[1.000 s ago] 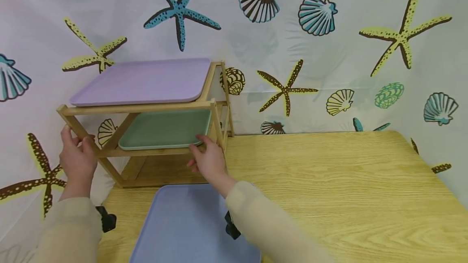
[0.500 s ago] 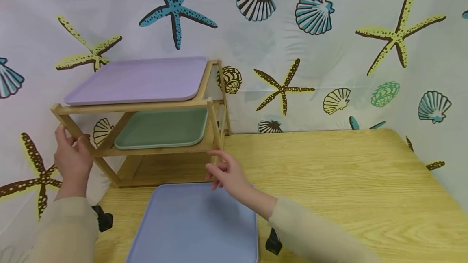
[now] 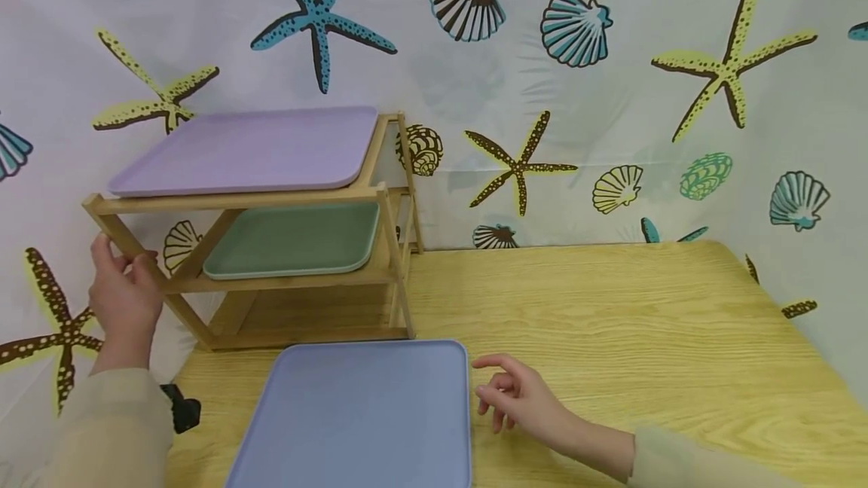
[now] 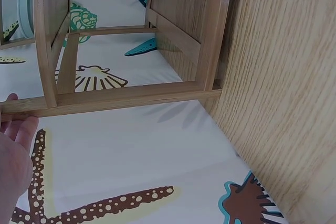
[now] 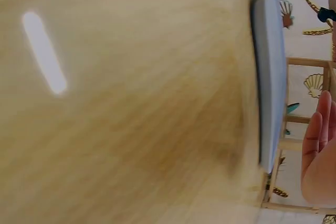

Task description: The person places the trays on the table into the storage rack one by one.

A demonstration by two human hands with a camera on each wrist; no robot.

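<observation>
A three-level wooden rack stands at the table's left. On its top level lies a lilac tray, slightly overhanging the left side. The middle level bears a sage-green tray. My left hand grips the rack's left front post, and the left wrist view shows the fingers around that wooden bar. A periwinkle-blue tray rests on the table before the rack. Just right of it, my right hand hovers with relaxed, loosely bent fingers and holds nothing.
The wood-grain table stretches away to the right. A white curtain printed with starfish and shells hangs behind the table and on both sides. The rack's bottom level sits right behind the blue tray's far edge.
My right hand has let go of the green tray's front right corner and moved down and right, past the blue tray's right edge. The left hand keeps its grip on the post.
</observation>
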